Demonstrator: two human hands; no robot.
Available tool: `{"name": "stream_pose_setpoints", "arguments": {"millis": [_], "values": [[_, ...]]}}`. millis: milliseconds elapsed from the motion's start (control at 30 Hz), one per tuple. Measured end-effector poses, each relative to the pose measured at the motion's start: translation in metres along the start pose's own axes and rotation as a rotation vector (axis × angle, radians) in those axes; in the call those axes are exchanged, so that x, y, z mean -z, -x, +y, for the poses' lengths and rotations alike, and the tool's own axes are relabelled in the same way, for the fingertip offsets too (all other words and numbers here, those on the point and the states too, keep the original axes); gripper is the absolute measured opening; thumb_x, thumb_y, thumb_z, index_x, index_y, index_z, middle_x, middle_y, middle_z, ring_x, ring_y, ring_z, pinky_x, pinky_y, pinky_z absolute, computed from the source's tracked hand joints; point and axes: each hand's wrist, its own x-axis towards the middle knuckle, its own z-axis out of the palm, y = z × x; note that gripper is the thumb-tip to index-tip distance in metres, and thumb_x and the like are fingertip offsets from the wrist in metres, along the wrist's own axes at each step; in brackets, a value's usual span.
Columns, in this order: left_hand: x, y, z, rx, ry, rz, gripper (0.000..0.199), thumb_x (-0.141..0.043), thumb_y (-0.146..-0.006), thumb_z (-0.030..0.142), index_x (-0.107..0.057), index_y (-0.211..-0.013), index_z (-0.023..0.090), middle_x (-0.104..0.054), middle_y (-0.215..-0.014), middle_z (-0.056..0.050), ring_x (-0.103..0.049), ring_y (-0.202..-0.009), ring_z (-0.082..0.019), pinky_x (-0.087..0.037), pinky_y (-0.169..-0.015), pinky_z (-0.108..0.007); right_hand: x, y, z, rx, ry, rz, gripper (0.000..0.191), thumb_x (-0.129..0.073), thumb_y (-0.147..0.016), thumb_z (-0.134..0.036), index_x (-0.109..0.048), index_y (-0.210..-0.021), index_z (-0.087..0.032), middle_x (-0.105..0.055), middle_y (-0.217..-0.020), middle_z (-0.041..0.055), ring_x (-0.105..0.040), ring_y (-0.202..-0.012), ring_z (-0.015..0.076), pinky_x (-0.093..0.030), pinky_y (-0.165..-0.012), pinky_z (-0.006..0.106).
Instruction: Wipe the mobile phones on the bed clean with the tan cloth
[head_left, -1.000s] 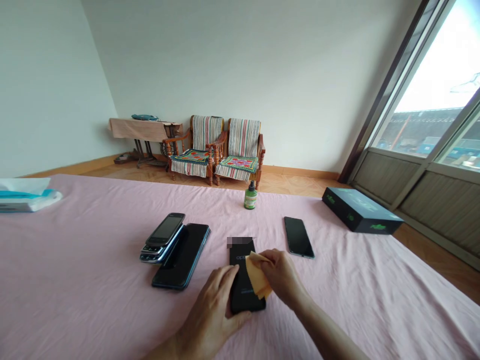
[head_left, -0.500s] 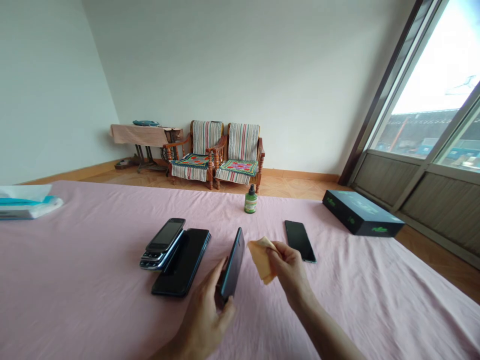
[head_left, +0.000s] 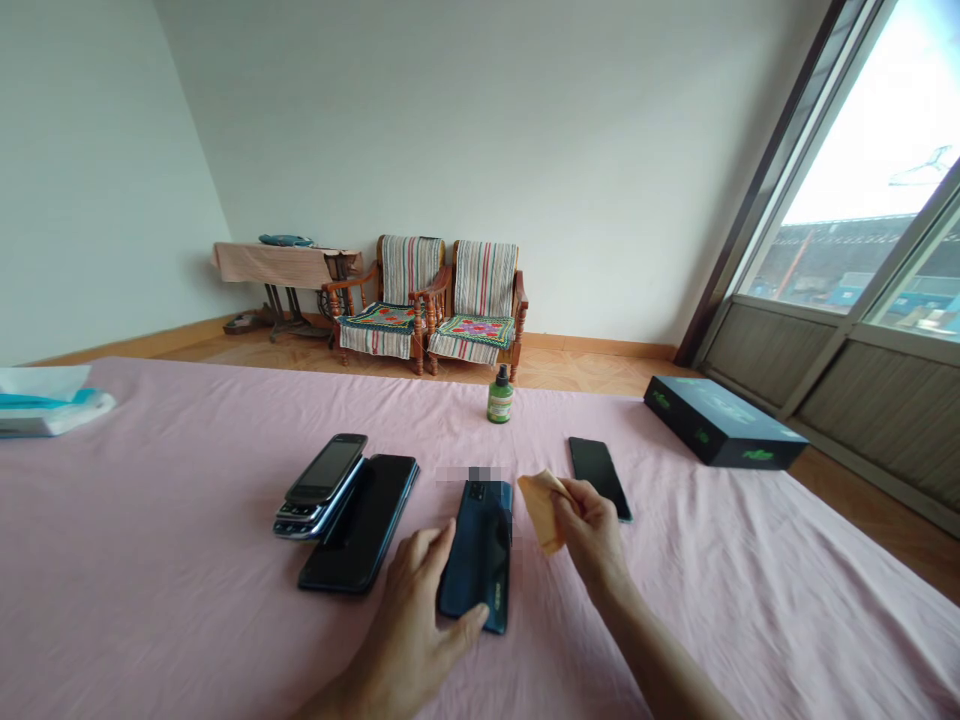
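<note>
My left hand (head_left: 420, 610) has a dark blue smartphone (head_left: 480, 550), its thumb over the lower end and its fingers along the left edge. The phone's glossy back, with the camera block at the far end, faces me. Whether it rests fully on the cloth I cannot tell. A folded yellow-orange cloth (head_left: 541, 510) is pinched in my right hand (head_left: 594, 530), just right of that phone. Beyond the right hand lies a black smartphone (head_left: 600, 476), screen up. To the left, a stack of older phones (head_left: 328, 470) leans on larger dark smartphones (head_left: 360, 530).
A green spray bottle (head_left: 500, 397) stands near the far edge of the pink sheet (head_left: 187, 480). At the right is a black box (head_left: 724, 420); at far left, a tissue pack (head_left: 52, 405). Two wooden chairs (head_left: 476, 300) are by the wall.
My left hand has turned the smartphone from standing on edge to back side facing me. My right hand, still pinching the cloth, has shifted slightly right.
</note>
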Motion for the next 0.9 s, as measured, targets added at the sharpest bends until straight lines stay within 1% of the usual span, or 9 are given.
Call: {"name": "stream_pose_setpoints", "arguments": {"millis": [100,200,267,400,467,600,667,767,900], "values": [[0.002,0.001,0.006,-0.023,-0.034,-0.019,0.062,-0.067,-0.071,0.025,-0.049,-0.13,0.02,-0.051,-0.126,-0.013,-0.048,-0.119,-0.032,-0.041,-0.102,-0.051,0.001,0.002,-0.002,0.116,0.098,0.02,0.027,-0.049,-0.079,-0.028,-0.072,-0.086,-0.015,-0.058,-0.076,0.0036,-0.057,-0.071,0.0174,-0.044,-0.064,0.026],[0.005,0.0,0.013,-0.014,-0.02,-0.08,0.055,-0.068,-0.068,0.02,-0.056,-0.122,0.021,-0.053,-0.123,-0.011,-0.05,-0.117,-0.03,-0.042,-0.102,-0.048,-0.001,0.008,-0.01,0.217,0.183,0.01,0.026,-0.047,-0.081,-0.021,-0.071,-0.09,-0.017,-0.056,-0.079,0.0034,-0.057,-0.073,0.0165,-0.044,-0.066,0.026],[0.006,0.0,0.016,0.003,-0.005,-0.12,0.051,-0.067,-0.066,0.016,-0.059,-0.117,0.021,-0.054,-0.12,-0.01,-0.051,-0.115,-0.029,-0.043,-0.101,-0.047,-0.005,0.014,-0.014,0.286,0.212,-0.039,0.025,-0.047,-0.083,-0.018,-0.071,-0.09,-0.018,-0.056,-0.079,0.0034,-0.058,-0.074,0.0157,-0.044,-0.066,0.025],[0.007,0.001,0.018,0.009,0.029,-0.136,0.055,-0.065,-0.062,0.009,-0.059,-0.116,0.022,-0.053,-0.124,-0.009,-0.05,-0.118,-0.028,-0.042,-0.103,-0.046,-0.012,0.02,-0.018,0.38,0.26,-0.161,0.027,-0.046,-0.087,-0.015,-0.07,-0.096,-0.021,-0.056,-0.083,0.0031,-0.057,-0.072,0.0134,-0.045,-0.065,0.023],[0.006,0.002,0.016,0.008,0.037,-0.137,0.058,-0.065,-0.062,0.008,-0.059,-0.117,0.023,-0.051,-0.128,-0.009,-0.047,-0.121,-0.029,-0.04,-0.104,-0.046,-0.014,0.016,-0.019,0.42,0.297,-0.186,0.028,-0.044,-0.088,-0.012,-0.069,-0.098,-0.02,-0.055,-0.085,0.0033,-0.057,-0.073,0.0131,-0.046,-0.068,0.023],[0.002,0.003,0.009,0.015,0.03,-0.135,0.058,-0.068,-0.064,0.01,-0.058,-0.119,0.023,-0.051,-0.13,-0.009,-0.046,-0.123,-0.029,-0.039,-0.106,-0.046,-0.021,-0.001,-0.021,0.511,0.427,-0.187,0.031,-0.044,-0.087,-0.007,-0.067,-0.104,-0.019,-0.055,-0.09,0.005,-0.057,-0.08,0.0153,-0.046,-0.076,0.026],[0.001,0.004,0.006,0.011,0.023,-0.141,0.058,-0.069,-0.064,0.011,-0.058,-0.12,0.023,-0.051,-0.13,-0.009,-0.046,-0.123,-0.028,-0.039,-0.106,-0.045,-0.027,-0.01,-0.019,0.537,0.52,-0.222,0.034,-0.043,-0.086,-0.004,-0.066,-0.105,-0.019,-0.055,-0.09,0.0055,-0.056,-0.081,0.016,-0.046,-0.076,0.027],[0.001,0.004,0.005,0.006,0.016,-0.153,0.059,-0.07,-0.064,0.011,-0.058,-0.121,0.023,-0.051,-0.131,-0.008,-0.046,-0.123,-0.028,-0.039,-0.106,-0.045,-0.039,-0.018,-0.013,0.54,0.668,-0.303,0.035,-0.043,-0.083,0.0,-0.068,-0.098,-0.018,-0.055,-0.088,0.0065,-0.054,-0.081,0.0172,-0.045,-0.073,0.026],[0.001,0.004,0.005,0.011,0.01,-0.151,0.06,-0.07,-0.063,0.009,-0.058,-0.12,0.023,-0.052,-0.131,-0.009,-0.047,-0.123,-0.029,-0.04,-0.105,-0.047,-0.047,-0.011,-0.007,0.537,0.755,-0.389,0.034,-0.043,-0.08,0.001,-0.068,-0.091,-0.019,-0.057,-0.086,0.0061,-0.053,-0.085,0.0183,-0.043,-0.077,0.028]]}}
